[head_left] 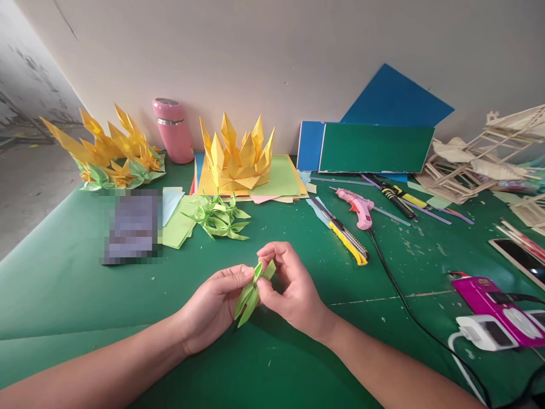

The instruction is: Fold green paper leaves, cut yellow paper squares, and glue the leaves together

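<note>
A light-green folded paper piece (247, 300), with narrow pointed flaps, is held up between my two hands above the green table. My left hand (219, 304) pinches it from the left, thumb on top near its upper end. From the other side my right hand (292, 287) grips the same piece with thumb and fingers, close to a flap that sticks out to the right. The fingers partly cover its middle. Beyond my hands lies a cluster of similar green folded paper pieces (219, 217), beside a stack of green paper sheets (177, 224).
A yellow paper crown (239, 165) stands on coloured sheets, near a pink flask (174, 133) and another yellow-green paper piece (114, 165). Rightward lie a yellow utility knife (349, 241), a pink glue gun (360, 207) with its black cord, and a magenta power strip (489, 307).
</note>
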`<state>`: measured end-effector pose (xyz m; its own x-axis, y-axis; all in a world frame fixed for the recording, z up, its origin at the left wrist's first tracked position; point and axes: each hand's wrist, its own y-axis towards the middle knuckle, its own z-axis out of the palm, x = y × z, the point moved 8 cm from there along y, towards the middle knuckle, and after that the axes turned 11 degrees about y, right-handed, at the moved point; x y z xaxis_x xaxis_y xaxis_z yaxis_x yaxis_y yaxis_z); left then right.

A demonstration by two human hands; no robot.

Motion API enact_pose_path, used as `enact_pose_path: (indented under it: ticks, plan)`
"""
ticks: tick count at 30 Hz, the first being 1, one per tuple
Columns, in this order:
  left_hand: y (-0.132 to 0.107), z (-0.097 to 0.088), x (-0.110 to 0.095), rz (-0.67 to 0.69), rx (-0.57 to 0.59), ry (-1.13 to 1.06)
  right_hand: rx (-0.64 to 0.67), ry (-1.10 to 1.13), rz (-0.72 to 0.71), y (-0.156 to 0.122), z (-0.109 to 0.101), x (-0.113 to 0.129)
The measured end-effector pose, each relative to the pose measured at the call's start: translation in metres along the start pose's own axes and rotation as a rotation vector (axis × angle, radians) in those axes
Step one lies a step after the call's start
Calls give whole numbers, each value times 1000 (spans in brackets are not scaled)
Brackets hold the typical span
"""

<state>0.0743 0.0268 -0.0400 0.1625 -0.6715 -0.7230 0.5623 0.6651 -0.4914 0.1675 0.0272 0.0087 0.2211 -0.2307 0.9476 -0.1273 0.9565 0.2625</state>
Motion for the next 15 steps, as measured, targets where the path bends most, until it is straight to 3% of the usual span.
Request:
enact_pose_path:
  ticks: [7,15]
  plan:
    - [-3,4,-3,68,-44,83,-38,70,118,0,-3,-6]
    - [-7,-2,-17,228,-204,320,-4,79,124,0,-2,-4]
